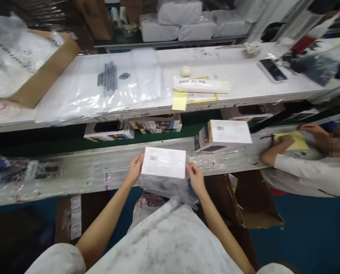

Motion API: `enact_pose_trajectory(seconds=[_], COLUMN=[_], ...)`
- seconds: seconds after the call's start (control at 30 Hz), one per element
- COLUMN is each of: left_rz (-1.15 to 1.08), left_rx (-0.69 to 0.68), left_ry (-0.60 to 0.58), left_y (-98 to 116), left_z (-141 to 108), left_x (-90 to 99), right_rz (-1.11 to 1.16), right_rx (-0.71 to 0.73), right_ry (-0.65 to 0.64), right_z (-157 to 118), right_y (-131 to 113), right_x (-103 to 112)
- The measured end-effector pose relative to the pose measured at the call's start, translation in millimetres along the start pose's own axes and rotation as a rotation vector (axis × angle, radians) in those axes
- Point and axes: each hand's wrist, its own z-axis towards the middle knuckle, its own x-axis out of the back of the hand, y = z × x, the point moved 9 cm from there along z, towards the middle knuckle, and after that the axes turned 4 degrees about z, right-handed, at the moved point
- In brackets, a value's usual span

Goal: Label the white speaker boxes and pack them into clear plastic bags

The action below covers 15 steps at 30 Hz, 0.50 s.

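A white box with a printed label on its top face is in front of me, at the near edge of the work ledge. Clear plastic bag film hangs crumpled along its near side; how much of the box it covers I cannot tell. My left hand grips the box's left side, its thumb by the upper corner. On the right side, my right hand is closed with fingertips at the box edge and the film. A second box, white-topped with a picture on its side, stands to the right.
Several more boxes stand on the green belt. Above it, the white shelf bears plastic bags, a white tube and a phone. At right, a co-worker's hands are at a yellow sheet. An open carton sits below.
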Motion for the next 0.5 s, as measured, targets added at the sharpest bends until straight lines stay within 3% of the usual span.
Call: enact_pose_trajectory(seconds=[0.13, 0.23, 0.37, 0.5], left_rz=[0.063, 0.021, -0.083, -0.157], left_rx=[-0.156, -0.133, 0.044, 0.213], left_ry=[0.165, 0.149, 0.096, 0.087], left_y=[27.7, 38.6, 20.8, -9.6], left_z=[5.1, 29.2, 60.2, 60.2], left_x=[3.3, -1.2, -8.8, -21.1], right_rz=[-0.072, -0.121, -0.134, -0.126], right_rx=[-0.105, -0.127, -0.061, -0.122], right_ry=[-0.091, -0.115, -0.098, -0.167], right_z=[44.6, 56.4, 69.5, 96.9], right_y=[9.3, 5.4, -23.4, -42.8], right_x=[-10.7, -15.1, -17.2, -27.9])
